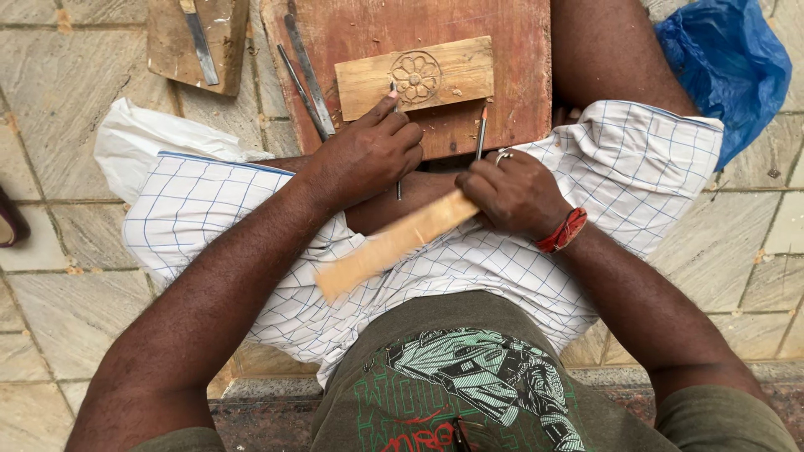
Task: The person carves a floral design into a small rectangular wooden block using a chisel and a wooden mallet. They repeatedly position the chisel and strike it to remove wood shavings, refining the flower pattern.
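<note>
Nearest the camera, in the middle of the frame, our right hand (512, 194) was closed tight around one end of a pale wooden stick (394, 244). The stick was blurred; its long axis ran diagonally, from the fist down toward the lower left, across our checked cloth (636, 176). A pencil (481, 132) also stood up out of that same fist, its tip pointing toward the top of the frame.

A little farther up, our left hand (373, 155) was curled shut around a thin metal chisel (396, 138), which stood nearly upright in the picture, its upper end touching the small carved plank (414, 77). The plank lay lengthwise left to right, a round flower cut into its centre. It rested on a reddish board (511, 50). Two more metal tools (306, 79) lay at the board's left edge.
</note>
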